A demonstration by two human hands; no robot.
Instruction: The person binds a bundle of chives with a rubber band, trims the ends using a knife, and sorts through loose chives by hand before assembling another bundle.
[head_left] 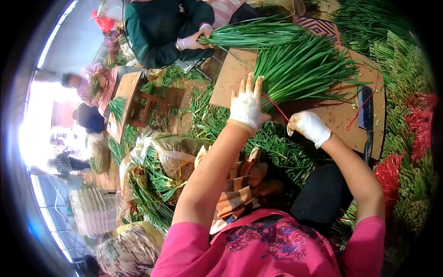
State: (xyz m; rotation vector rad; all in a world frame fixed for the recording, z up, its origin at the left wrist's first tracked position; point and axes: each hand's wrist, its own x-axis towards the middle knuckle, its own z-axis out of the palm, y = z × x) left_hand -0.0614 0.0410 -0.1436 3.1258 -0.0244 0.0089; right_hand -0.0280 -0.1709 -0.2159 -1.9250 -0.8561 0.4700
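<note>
One left hand [248, 105] of mine is resting open, fingers spread, against the near end of a bunch of green leaves [304, 69]. My right hand [308, 127] is gripping a red string [276, 107] that is running straight from the bunch. The bunch is lying on the worktop [230, 76], its long axis stretching rightward and slightly away from me, leaves fanning out that way. Beyond its right side, a cleaver [366, 115] is lying, handle pointing toward me.
</note>
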